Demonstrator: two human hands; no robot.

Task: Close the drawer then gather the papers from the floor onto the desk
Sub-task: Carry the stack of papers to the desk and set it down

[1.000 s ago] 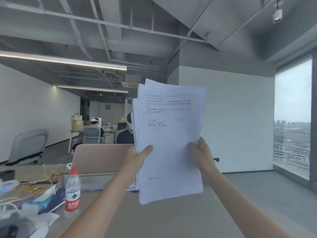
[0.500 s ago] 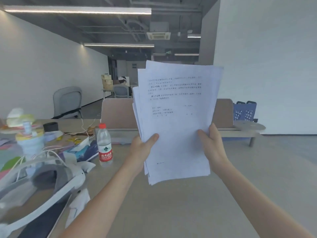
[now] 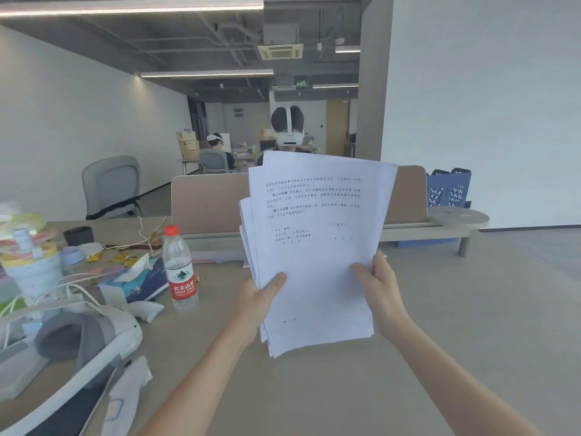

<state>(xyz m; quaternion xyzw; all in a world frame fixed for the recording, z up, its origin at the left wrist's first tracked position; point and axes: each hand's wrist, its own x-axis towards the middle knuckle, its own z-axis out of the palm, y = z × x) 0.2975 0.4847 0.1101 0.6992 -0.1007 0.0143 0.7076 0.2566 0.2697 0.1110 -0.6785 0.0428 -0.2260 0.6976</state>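
The stack of papers [image 3: 314, 247] is held upright above the desk [image 3: 440, 341], clear of its surface, with the printed face turned toward the camera. The left hand [image 3: 257, 297] is clamped on the lower left edge, thumb laid across the front sheet. The right hand [image 3: 379, 284] is clamped on the lower right edge in the same manner. The hands are kept apart, one per side, which is judged to hold the loose sheets together and vertical so that they can be squared before being set down. The sheet edges are fanned on the left side, so the stack is not yet aligned.

A bare area of desk lies directly below the stack and is judged suitable for placement. A water bottle [image 3: 179, 269] and a tissue box [image 3: 135, 281] stand to the left, well apart from the papers.

The fingers behind the stack are hidden. The drawer and the floor are out of view, so neither drawer closure nor remaining papers can be confirmed. The printed text is too small to read.
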